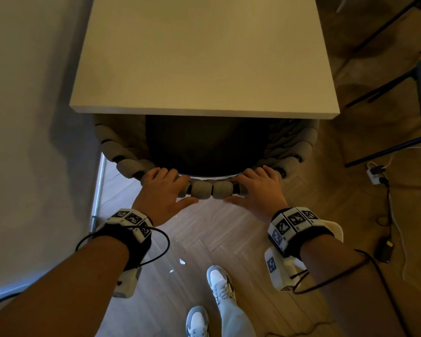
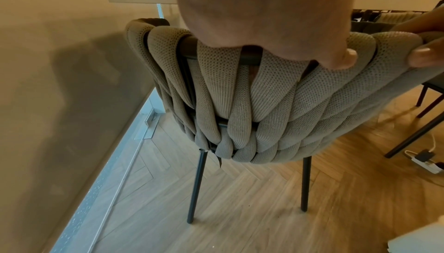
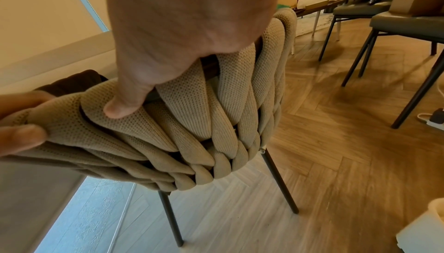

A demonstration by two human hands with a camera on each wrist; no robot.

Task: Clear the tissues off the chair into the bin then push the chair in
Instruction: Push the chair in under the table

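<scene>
The chair (image 1: 206, 190) has a woven beige backrest and black legs. Its dark seat (image 1: 204, 147) reaches under the white table (image 1: 204, 57). My left hand (image 1: 161, 190) grips the top rail of the backrest, fingers curled over it, thumb behind. My right hand (image 1: 258, 188) grips the same rail a little to the right. The wrist views show each palm, the left hand (image 2: 264, 19) and the right hand (image 3: 192, 19), on the woven back (image 2: 252, 105) (image 3: 192, 124). No tissue shows on the visible seat. A white bin (image 3: 427, 224) stands behind my right wrist.
A pale wall (image 1: 34, 117) runs close along the left. Dark-legged chairs (image 1: 399, 81) stand to the right, with a power strip and cables (image 1: 374, 175) on the wooden floor. Two small white scraps (image 1: 181, 261) lie by my shoes (image 1: 219, 285).
</scene>
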